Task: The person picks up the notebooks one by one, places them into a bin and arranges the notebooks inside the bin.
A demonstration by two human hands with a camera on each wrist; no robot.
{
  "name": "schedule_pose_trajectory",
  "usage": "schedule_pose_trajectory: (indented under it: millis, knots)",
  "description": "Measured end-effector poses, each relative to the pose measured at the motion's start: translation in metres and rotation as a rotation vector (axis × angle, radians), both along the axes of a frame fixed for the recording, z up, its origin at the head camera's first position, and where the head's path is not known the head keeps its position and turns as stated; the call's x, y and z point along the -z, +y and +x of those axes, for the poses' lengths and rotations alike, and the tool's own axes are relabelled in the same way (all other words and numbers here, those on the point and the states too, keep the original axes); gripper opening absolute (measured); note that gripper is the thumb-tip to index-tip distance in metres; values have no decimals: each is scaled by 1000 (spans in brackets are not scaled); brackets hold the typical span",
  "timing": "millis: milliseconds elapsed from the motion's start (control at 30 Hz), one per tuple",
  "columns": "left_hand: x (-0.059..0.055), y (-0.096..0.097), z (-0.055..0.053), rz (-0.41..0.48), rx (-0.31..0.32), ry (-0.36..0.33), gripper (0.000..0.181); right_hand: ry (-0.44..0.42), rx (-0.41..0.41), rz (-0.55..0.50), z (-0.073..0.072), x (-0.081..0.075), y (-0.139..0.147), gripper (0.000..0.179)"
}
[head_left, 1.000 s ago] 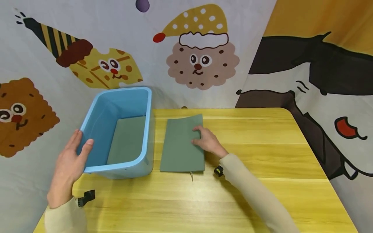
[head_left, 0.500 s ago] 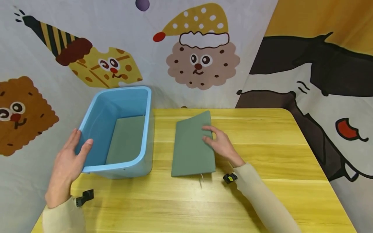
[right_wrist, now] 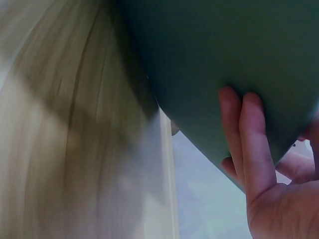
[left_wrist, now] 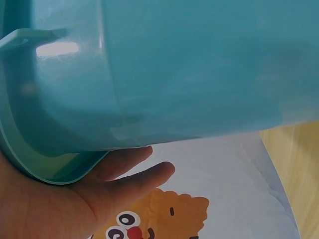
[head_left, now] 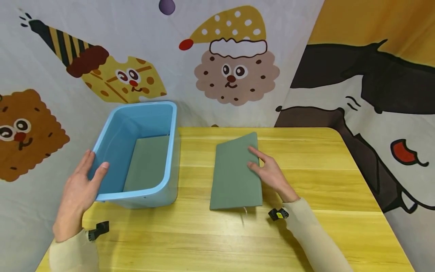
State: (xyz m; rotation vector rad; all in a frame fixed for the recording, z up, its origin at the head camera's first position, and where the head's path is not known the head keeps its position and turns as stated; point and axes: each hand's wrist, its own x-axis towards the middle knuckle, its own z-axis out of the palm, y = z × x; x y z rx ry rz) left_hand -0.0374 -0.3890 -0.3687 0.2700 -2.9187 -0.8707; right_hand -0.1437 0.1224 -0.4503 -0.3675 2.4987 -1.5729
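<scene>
A grey-green notebook [head_left: 236, 175] is tilted above the table at the middle, a thin ribbon hanging from its near edge. My right hand [head_left: 272, 173] pinches its right edge, thumb and index finger on top. In the right wrist view, other fingers [right_wrist: 254, 134] press against the notebook's underside [right_wrist: 199, 59]. At the left stands a light blue plastic bin [head_left: 171, 158], and my left hand [head_left: 79, 189] grips its near left corner, thumb over the rim. The left wrist view has that hand against the bin's outer wall [left_wrist: 189, 74]. Another grey-green notebook [head_left: 149, 162] lies flat inside the bin.
The yellow wood-grain table [head_left: 217, 241] runs back to a cloth backdrop [head_left: 190, 87] printed with cartoon figures. Behind the bin, the backdrop rises close to its far rim. Black wrist straps [head_left: 98, 230] show at the cuffs.
My right hand has moved right with the notebook, whose right side has risen from the table. The left hand and bin have stayed in place.
</scene>
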Motion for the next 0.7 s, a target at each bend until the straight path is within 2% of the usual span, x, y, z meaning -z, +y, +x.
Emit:
schedule_pose_trajectory:
  millis: [300,700]
  knots:
    - [-1,1,1,11,-3,-1,74,-46,29,-123,8,-7,11,60]
    - [0,2,1,13,-12,3,74,-14,73,-199,21,-28,15,59]
